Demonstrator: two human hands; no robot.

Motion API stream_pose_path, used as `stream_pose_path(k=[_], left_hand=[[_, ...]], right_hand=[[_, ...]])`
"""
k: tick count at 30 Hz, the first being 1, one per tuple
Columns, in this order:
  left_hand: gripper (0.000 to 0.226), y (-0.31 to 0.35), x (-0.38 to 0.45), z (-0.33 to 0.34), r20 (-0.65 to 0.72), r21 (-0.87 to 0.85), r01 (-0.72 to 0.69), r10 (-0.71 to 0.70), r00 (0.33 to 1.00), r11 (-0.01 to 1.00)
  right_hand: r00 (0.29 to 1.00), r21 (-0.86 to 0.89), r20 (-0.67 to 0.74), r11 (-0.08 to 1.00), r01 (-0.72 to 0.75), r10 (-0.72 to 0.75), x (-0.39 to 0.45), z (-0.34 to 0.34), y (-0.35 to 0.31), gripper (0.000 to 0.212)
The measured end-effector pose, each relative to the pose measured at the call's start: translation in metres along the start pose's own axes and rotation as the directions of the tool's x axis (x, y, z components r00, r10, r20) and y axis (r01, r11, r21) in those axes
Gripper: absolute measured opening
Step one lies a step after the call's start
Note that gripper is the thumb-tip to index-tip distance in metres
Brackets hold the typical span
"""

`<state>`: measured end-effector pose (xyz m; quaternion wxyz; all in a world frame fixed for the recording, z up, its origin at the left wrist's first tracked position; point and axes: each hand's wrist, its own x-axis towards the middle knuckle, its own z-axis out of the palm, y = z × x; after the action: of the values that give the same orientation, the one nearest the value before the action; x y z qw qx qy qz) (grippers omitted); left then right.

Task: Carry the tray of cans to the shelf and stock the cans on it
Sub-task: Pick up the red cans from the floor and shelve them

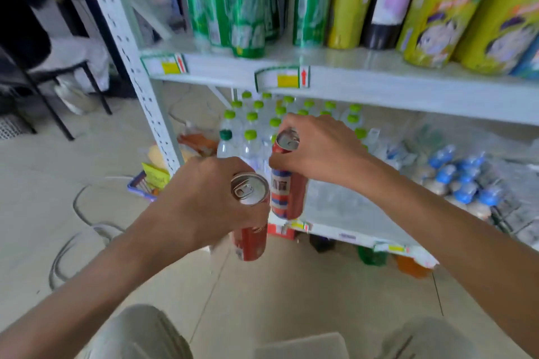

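My left hand (201, 198) grips a tall red can (250, 239) near its silver top, held upright in the air. Beside it, my right hand (323, 148) holds a second red can with a blue and white label (284, 195), slightly higher and closer to the shelf. Both cans hang in front of the white shelf unit (379, 87), below its upper board. A pale grey corner at the bottom edge may be the tray (303, 344); I cannot tell for sure.
The upper board carries tall green cans (248, 9) and yellow-green bottles (437, 14). Packs of water bottles with green caps (256, 125) and blue caps (463, 181) fill the lower board. The perforated shelf post (137, 67) stands left, a black chair (43, 61) beyond it.
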<state>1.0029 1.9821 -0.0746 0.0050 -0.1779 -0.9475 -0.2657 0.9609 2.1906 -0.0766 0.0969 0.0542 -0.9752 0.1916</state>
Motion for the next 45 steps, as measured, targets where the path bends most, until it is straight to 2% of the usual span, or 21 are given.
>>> stream_pose_path(k=[5,9,13,17,20,23,26,31,35,37,42,45], left_hand=[[0.028,0.022,0.039,-0.075,-0.045,-0.080,-0.013,0.009,0.999,0.997],[0.019,0.038,0.068,-0.140,-0.111,-0.046,-0.018,0.013,0.994,0.999],[0.032,0.050,0.101,-0.205,-0.236,-0.109,0.001,-0.027,0.971,0.994],[0.038,0.042,0.138,-0.245,-0.349,-0.132,0.022,-0.067,0.935,0.991],[0.041,0.026,0.168,-0.242,-0.372,-0.106,0.090,-0.123,0.920,0.990],[0.037,0.009,0.194,-0.223,-0.368,-0.046,0.165,-0.171,0.914,0.985],[0.039,-0.006,0.210,-0.216,-0.387,-0.126,0.169,-0.205,0.899,0.977],[0.040,-0.016,0.221,-0.204,-0.441,-0.254,0.084,-0.193,0.876,0.964],[0.051,-0.023,0.226,-0.195,-0.457,-0.273,0.051,-0.176,0.872,0.961],[0.049,-0.024,0.226,-0.192,-0.462,-0.267,0.046,-0.170,0.871,0.963],[0.047,-0.027,0.220,-0.166,-0.594,-0.213,-0.019,-0.114,0.796,0.977],[0.050,-0.032,0.217,-0.158,-0.596,-0.225,-0.034,-0.110,0.796,0.974]], right_hand=[[0.998,0.027,-0.063,1.000,0.016,-0.015,0.021,-0.072,-0.018,0.051],[0.993,0.048,-0.111,0.998,0.034,-0.029,0.038,-0.135,-0.033,0.044],[0.981,0.105,-0.187,0.992,0.071,-0.050,0.054,-0.191,-0.046,0.032],[0.964,0.094,-0.266,0.994,0.053,-0.027,0.081,-0.227,-0.047,0.039],[0.957,0.046,-0.289,0.999,-0.018,0.030,0.098,-0.239,-0.041,0.054],[0.957,-0.020,-0.277,0.996,-0.092,0.083,0.110,-0.234,-0.027,0.053],[0.950,-0.044,-0.286,0.988,-0.146,0.128,0.117,-0.219,-0.012,0.053],[0.912,-0.006,-0.378,0.984,-0.176,0.161,0.125,-0.203,0.004,0.052],[0.905,0.030,-0.402,0.990,-0.139,0.139,0.123,-0.191,0.006,0.055],[0.895,0.057,-0.423,0.990,-0.127,0.140,0.121,-0.187,0.003,0.059],[0.888,0.049,-0.438,0.990,-0.132,0.140,0.109,-0.180,0.008,0.060],[0.898,0.100,-0.414,0.988,-0.115,0.146,0.098,-0.177,0.017,0.065]])
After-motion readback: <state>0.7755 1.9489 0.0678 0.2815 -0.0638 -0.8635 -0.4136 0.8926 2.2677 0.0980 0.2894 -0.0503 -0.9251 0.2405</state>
